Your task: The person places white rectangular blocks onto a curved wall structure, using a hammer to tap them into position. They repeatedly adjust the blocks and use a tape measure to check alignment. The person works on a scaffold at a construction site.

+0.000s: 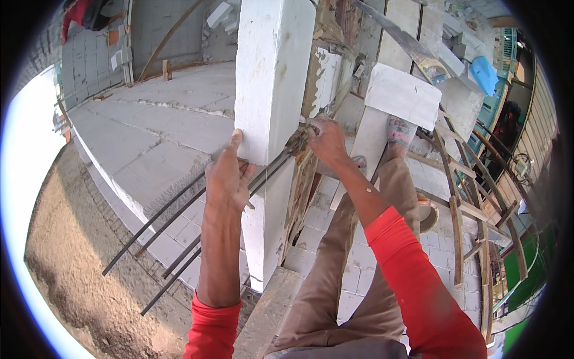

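Seemingly to steady the white block (260, 78) at upper centre, the left hand (226, 179) touches its lower edge, grip apart; I cannot tell the grip of the right hand (329, 142).

No text, label, brand, number or sign can be read on any surface in the scene, near or far, left or right.
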The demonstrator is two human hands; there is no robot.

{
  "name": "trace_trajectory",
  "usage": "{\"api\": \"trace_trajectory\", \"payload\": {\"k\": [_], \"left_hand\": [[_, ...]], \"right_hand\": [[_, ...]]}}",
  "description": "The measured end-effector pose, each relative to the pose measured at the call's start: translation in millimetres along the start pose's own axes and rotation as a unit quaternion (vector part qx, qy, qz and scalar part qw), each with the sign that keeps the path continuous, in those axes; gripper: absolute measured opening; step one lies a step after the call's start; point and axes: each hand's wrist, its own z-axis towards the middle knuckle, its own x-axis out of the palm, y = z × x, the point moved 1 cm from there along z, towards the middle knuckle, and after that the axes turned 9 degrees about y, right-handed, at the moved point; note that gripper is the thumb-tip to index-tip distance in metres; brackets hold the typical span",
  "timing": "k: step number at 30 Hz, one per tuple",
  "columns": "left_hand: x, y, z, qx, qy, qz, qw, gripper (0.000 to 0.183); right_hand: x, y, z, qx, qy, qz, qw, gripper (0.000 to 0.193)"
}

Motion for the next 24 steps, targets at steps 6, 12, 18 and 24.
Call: {"api": "trace_trajectory", "payload": {"k": [6, 12, 18, 24], "left_hand": [[2.3, 1.1, -0.4, 0.001, -0.019, 0.004, 1.0, 0.062], [-0.8, 2.4, -0.2, -0.004, -0.019, 0.005, 1.0, 0.061], [1.2, -0.4, -5.8, 0.007, -0.001, 0.005, 1.0, 0.061], [5.6, -2.8, -6.9, 0.012, -0.017, -0.001, 1.0, 0.065]], "right_hand": [[8.3, -16.0, 6.2, -0.072, -0.023, 0.004, 0.997, 0.02], [2.6, -15.6, 5.0, -0.088, 0.028, -0.031, 0.995, 0.027], [7.1, -20.6, 12.6, -0.137, 0.014, -0.065, 0.988, 0.031], [8.9, -20.2, 17.1, -0.136, 0.02, -0.102, 0.985, 0.04]]}}
